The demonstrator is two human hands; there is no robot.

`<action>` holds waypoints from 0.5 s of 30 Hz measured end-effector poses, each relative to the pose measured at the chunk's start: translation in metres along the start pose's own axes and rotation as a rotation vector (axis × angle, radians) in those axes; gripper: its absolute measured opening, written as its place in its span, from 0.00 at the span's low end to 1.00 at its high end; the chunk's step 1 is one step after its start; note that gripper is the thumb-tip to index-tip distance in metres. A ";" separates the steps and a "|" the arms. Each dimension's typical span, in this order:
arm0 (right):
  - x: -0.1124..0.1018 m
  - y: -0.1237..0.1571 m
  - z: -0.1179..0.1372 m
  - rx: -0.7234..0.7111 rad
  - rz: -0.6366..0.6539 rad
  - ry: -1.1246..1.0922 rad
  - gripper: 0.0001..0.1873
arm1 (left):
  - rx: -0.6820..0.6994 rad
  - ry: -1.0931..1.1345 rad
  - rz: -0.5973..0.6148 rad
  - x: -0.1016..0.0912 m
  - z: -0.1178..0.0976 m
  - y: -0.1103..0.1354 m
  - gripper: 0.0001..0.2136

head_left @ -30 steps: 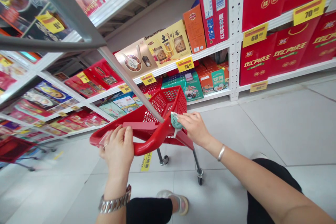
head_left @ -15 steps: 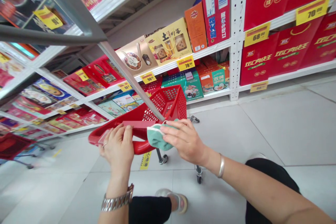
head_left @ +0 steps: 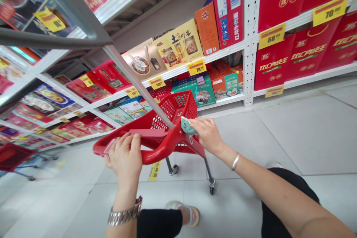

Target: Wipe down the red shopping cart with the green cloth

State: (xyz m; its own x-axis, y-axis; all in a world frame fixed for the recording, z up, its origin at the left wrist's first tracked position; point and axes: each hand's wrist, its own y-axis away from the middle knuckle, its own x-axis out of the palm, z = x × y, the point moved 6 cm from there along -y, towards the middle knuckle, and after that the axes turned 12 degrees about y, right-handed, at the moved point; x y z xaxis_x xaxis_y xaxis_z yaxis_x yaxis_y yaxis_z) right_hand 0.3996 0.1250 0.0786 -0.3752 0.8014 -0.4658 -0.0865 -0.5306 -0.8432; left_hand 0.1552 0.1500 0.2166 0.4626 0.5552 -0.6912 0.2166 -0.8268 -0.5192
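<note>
A red plastic shopping cart stands before me, with a perforated basket and grey legs on casters. My left hand is closed around the left part of its handle, a ring and a metal watch showing on that arm. My right hand pinches a folded green cloth with a white edge. The cloth lies against the outer right side of the cart, just past the bend of the handle. A grey metal pole rises from the cart toward the upper left and joins a crossbar.
White shelves with boxed goods and yellow price tags run behind the cart. Red gift boxes fill the shelf on the right. Another red cart stands at the far left. My shoe is on the grey tiled floor.
My right hand has moved the green cloth from the top of the handle to the right, onto the cart's outer side. My left hand has kept its place on the handle.
</note>
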 end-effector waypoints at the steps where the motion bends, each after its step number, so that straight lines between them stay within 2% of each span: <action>1: -0.004 -0.001 -0.001 0.017 -0.028 -0.005 0.22 | 0.007 0.001 -0.005 0.000 0.000 0.001 0.17; 5: -0.033 -0.008 0.014 0.021 -0.179 -0.088 0.20 | 0.030 0.011 -0.030 0.001 0.002 0.003 0.17; 10: -0.066 -0.013 0.064 -0.221 -0.265 -0.171 0.15 | 0.055 0.012 -0.027 0.002 0.005 0.003 0.18; 12: -0.067 -0.012 0.072 -0.263 -0.262 -0.168 0.14 | 0.057 0.011 -0.026 0.002 0.005 0.002 0.19; 15: -0.051 -0.011 0.062 -0.194 -0.204 -0.166 0.15 | 0.049 0.015 -0.018 0.001 0.004 0.002 0.19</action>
State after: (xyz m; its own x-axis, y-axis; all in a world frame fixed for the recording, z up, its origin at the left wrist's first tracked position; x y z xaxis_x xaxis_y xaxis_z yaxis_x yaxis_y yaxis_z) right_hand 0.3627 0.0729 0.1285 -0.5152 0.8213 -0.2449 -0.0039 -0.2880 -0.9576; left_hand 0.1524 0.1494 0.2126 0.4715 0.5683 -0.6744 0.1827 -0.8111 -0.5557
